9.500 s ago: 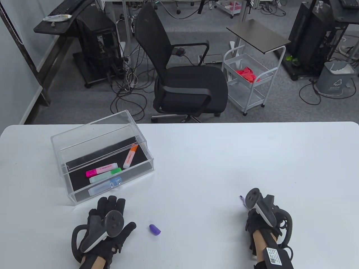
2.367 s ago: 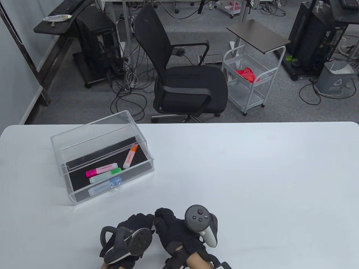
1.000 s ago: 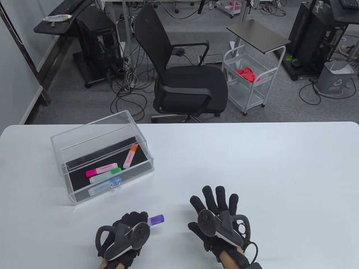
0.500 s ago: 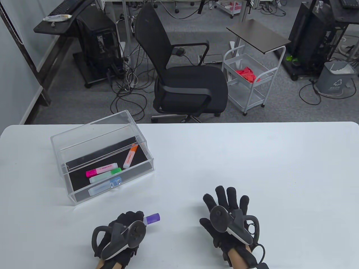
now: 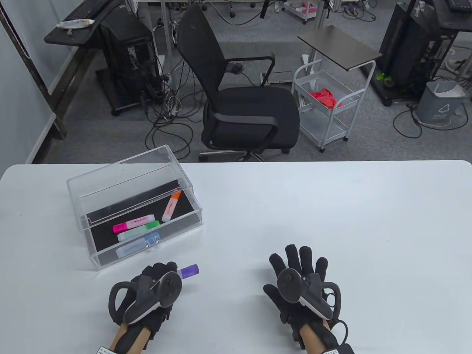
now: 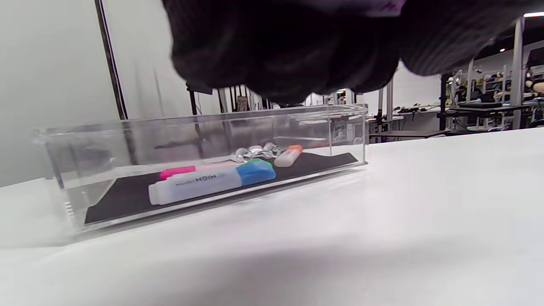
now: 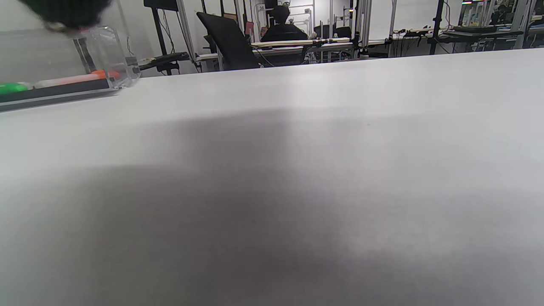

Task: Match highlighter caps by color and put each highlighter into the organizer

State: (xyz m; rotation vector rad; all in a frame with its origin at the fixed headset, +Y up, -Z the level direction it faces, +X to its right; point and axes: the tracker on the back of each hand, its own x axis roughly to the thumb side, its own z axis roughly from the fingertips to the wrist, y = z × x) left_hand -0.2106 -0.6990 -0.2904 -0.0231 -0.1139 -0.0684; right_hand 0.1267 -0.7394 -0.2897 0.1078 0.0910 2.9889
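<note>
My left hand (image 5: 158, 274) grips the purple highlighter (image 5: 188, 271), whose capped purple end sticks out to the right of my curled fingers, just in front of the organizer. The clear organizer (image 5: 79, 177) stands at the table's left with a black floor; inside lie an orange highlighter (image 5: 172, 205), a pink one (image 5: 132, 223), a green one (image 5: 139, 231) and a blue one (image 5: 137, 245). In the left wrist view my curled fingers (image 6: 280, 46) fill the top, and the blue highlighter (image 6: 212, 183) shows through the organizer wall (image 6: 85, 144). My right hand (image 5: 298, 265) lies flat on the table with fingers spread, holding nothing.
The white table (image 5: 332, 206) stretches bare to the right and behind my hands. A black office chair (image 5: 243, 107) and a white cart (image 5: 324, 107) stand on the floor beyond the far edge.
My left hand has carried the purple highlighter left and away from me, toward the organizer's front. My right hand has barely moved and stays flat and spread.
</note>
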